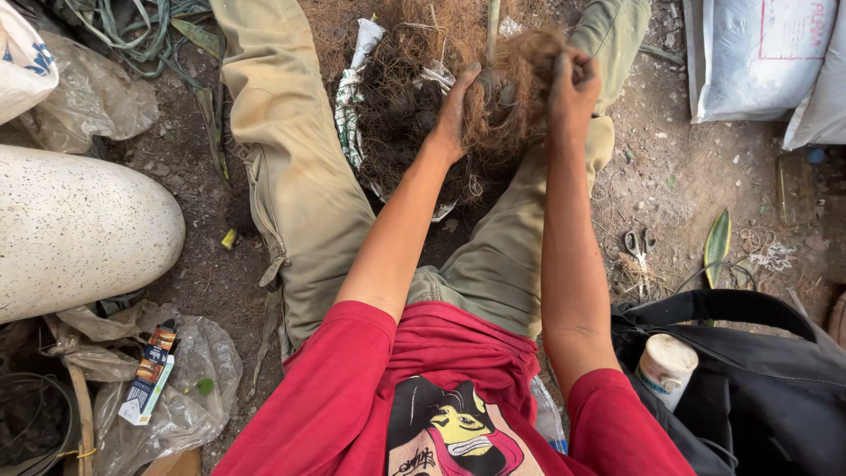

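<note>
Ground: I sit on bare dirt [696, 189], brown and gritty, strewn with pebbles and dry fibre scraps.
Left: a pale speckled stone form [75, 229], rounded at its end, lies beside me; crumpled clear plastic [189, 388] spreads below it with a small carton [150, 375] on top.
Right: white sacks [758, 57] stand at the upper edge; a black bag [758, 388] sits open near my hip.
Scattered: scissors [639, 242] and a green leaf [716, 247] lie on the dirt.
Light: soft, even daylight.

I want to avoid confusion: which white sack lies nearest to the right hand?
The white sack at upper right; the other sack sits further right, at the frame edge.
</note>
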